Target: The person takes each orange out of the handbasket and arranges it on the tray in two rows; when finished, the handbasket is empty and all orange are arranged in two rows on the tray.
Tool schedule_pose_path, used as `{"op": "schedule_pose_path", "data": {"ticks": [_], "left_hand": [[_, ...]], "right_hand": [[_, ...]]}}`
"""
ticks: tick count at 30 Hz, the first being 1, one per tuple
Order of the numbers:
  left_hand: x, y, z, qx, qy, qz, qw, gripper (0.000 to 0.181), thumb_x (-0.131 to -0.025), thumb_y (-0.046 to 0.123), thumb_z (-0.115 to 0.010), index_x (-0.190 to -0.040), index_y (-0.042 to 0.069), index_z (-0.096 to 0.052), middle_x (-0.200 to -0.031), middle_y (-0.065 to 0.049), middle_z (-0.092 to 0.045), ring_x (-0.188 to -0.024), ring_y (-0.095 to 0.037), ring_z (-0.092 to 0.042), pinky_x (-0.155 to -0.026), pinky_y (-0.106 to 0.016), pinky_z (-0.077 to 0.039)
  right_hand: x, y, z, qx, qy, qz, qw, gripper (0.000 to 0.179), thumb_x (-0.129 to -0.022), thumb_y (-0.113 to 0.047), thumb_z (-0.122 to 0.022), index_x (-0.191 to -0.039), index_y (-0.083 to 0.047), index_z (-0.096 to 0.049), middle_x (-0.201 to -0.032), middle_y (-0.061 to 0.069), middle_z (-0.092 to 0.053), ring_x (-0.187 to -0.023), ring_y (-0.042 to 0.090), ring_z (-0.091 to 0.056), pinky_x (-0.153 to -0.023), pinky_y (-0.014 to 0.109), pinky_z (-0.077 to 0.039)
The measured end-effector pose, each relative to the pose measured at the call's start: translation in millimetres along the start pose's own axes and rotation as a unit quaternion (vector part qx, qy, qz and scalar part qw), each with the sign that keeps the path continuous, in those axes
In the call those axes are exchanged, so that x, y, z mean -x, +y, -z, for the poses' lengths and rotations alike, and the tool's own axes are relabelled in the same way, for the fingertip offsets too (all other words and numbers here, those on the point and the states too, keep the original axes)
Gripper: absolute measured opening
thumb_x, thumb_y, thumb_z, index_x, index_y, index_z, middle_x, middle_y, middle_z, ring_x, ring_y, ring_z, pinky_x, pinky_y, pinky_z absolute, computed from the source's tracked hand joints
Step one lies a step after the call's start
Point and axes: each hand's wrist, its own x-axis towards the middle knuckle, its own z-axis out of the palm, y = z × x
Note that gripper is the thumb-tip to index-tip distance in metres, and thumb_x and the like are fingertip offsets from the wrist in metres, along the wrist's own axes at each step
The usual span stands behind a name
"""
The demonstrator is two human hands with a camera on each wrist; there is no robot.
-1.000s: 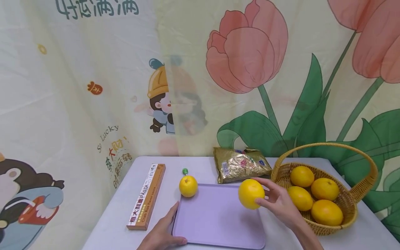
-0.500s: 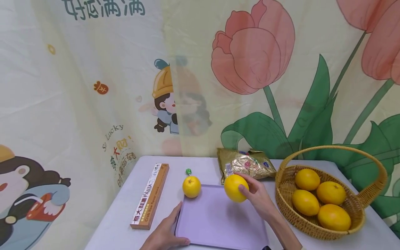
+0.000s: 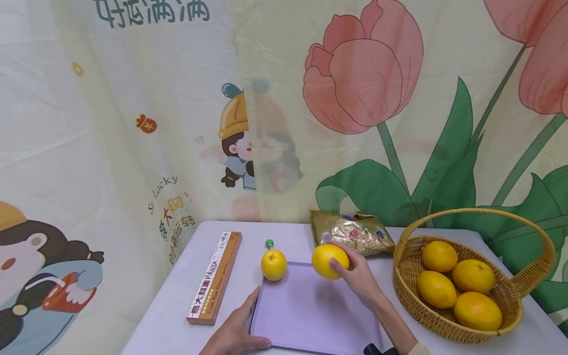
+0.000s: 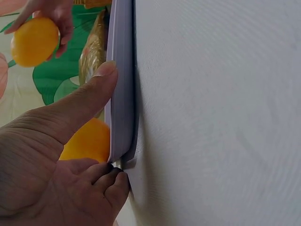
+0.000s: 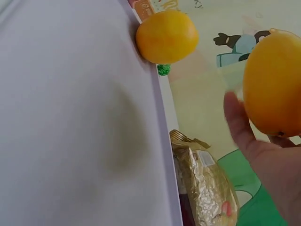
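Observation:
My right hand grips a yellow-orange orange between thumb and fingers, above the far part of the lilac tray. In the right wrist view this orange is off the tray, whose surface bears a soft shadow. Another orange sits in the tray's far left corner. My left hand holds the tray's near left corner, the thumb along the near side and the fingers along the left side. The left wrist view shows the thumb against the tray's rim; some fingertips are hidden there.
On the right, a wicker basket with a tall handle contains several oranges. A gold foil bag lies behind the tray. Left of the tray is a long pasta box; a small green thing lies behind the corner orange. A printed curtain hangs behind the table.
The right hand has carried its orange leftward over the tray, away from the basket. The left hand keeps its place at the tray corner. The head view has shifted slightly.

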Motion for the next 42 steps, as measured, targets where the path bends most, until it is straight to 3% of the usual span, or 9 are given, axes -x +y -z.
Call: {"op": "schedule_pose_path", "data": {"ticks": [2,5,7,10,15,22,29,36,42], "left_hand": [[-1.0,0.1,-0.3,-0.001,-0.002,0.003,1.0000,0.132,-0.066,0.022,-0.105,-0.171,0.006,-0.027,-0.173,-0.029,-0.028,-0.154,-0.057,-0.032,-0.126,-0.075,-0.028],[-1.6,-0.5,-0.8,0.004,-0.007,0.001,1.0000,0.131,-0.066,0.022,-0.105,-0.171,0.006,-0.027,-0.173,-0.029,-0.028,-0.154,-0.057,-0.031,-0.126,-0.075,-0.028],[-1.2,-1.2,-0.9,0.008,-0.010,0.001,0.9999,0.131,-0.067,0.022,-0.105,-0.171,0.006,-0.027,-0.173,-0.029,-0.028,-0.154,-0.058,-0.031,-0.125,-0.076,-0.028],[1.1,-2.1,-0.8,0.014,-0.012,0.003,0.9998,0.130,-0.068,0.020,-0.104,-0.171,0.006,-0.026,-0.173,-0.030,-0.028,-0.154,-0.059,-0.030,-0.124,-0.077,-0.028],[1.8,-3.5,-0.2,0.015,-0.011,0.008,0.9998,0.129,-0.069,0.019,-0.104,-0.171,0.007,-0.025,-0.173,-0.030,-0.028,-0.154,-0.060,-0.029,-0.123,-0.078,-0.029],[-0.9,-3.3,-0.5,0.011,-0.007,0.013,0.9998,0.130,-0.068,0.019,-0.104,-0.171,0.007,-0.026,-0.173,-0.030,-0.028,-0.154,-0.060,-0.029,-0.123,-0.078,-0.029],[-1.9,-4.5,-1.5,0.027,-0.011,0.017,0.9994,0.130,-0.068,0.019,-0.104,-0.171,0.008,-0.025,-0.173,-0.029,-0.027,-0.154,-0.060,-0.028,-0.124,-0.078,-0.027],[-2.5,-2.9,-1.4,0.028,-0.011,0.013,0.9994,0.130,-0.068,0.019,-0.104,-0.171,0.007,-0.026,-0.173,-0.030,-0.028,-0.154,-0.060,-0.029,-0.124,-0.078,-0.027],[-2.9,-2.9,-1.2,0.034,-0.016,0.019,0.9991,0.131,-0.068,0.021,-0.104,-0.171,0.007,-0.025,-0.173,-0.030,-0.026,-0.154,-0.060,-0.027,-0.124,-0.078,-0.027]], "right_hand": [[-2.3,1.0,-1.2,0.005,-0.014,0.001,0.9999,0.063,-0.105,-0.015,-0.071,-0.162,-0.004,-0.046,-0.151,0.024,-0.056,-0.117,0.027,-0.062,-0.097,0.022,-0.059],[-5.6,1.4,-3.4,-0.007,-0.015,-0.019,0.9997,0.084,-0.096,-0.013,-0.082,-0.167,-0.007,-0.038,-0.152,0.026,-0.054,-0.116,0.030,-0.065,-0.095,0.023,-0.061],[-7.6,2.0,-5.2,-0.025,-0.012,-0.035,0.9990,0.091,-0.088,-0.010,-0.089,-0.164,-0.004,-0.040,-0.148,0.026,-0.057,-0.116,0.030,-0.066,-0.095,0.024,-0.062],[-10.8,4.7,-9.1,-0.041,-0.018,-0.039,0.9983,0.087,-0.081,-0.007,-0.094,-0.155,0.001,-0.050,-0.143,0.024,-0.060,-0.120,0.031,-0.066,-0.099,0.024,-0.061],[-14.8,10.2,-13.8,-0.032,-0.042,-0.021,0.9984,0.083,-0.080,-0.004,-0.095,-0.153,-0.002,-0.054,-0.152,0.020,-0.057,-0.132,0.034,-0.059,-0.106,0.024,-0.056],[-19.5,10.3,-17.0,-0.046,-0.073,-0.037,0.9956,0.090,-0.080,0.003,-0.093,-0.159,-0.003,-0.049,-0.162,0.024,-0.046,-0.137,0.038,-0.055,-0.114,0.040,-0.054],[-23.7,16.2,-24.2,-0.031,-0.096,-0.040,0.9941,0.083,-0.088,-0.006,-0.089,-0.160,0.001,-0.047,-0.160,0.027,-0.047,-0.132,0.038,-0.059,-0.110,0.041,-0.057],[-30.0,24.6,-31.7,0.044,-0.050,-0.036,0.9971,0.083,-0.078,0.001,-0.094,-0.153,0.001,-0.055,-0.153,0.023,-0.057,-0.132,0.039,-0.059,-0.118,0.061,-0.050],[-35.3,30.3,-32.6,0.063,-0.028,-0.049,0.9964,0.081,-0.071,0.008,-0.096,-0.144,-0.004,-0.063,-0.145,0.016,-0.064,-0.136,0.040,-0.059,-0.123,0.064,-0.044]]}}
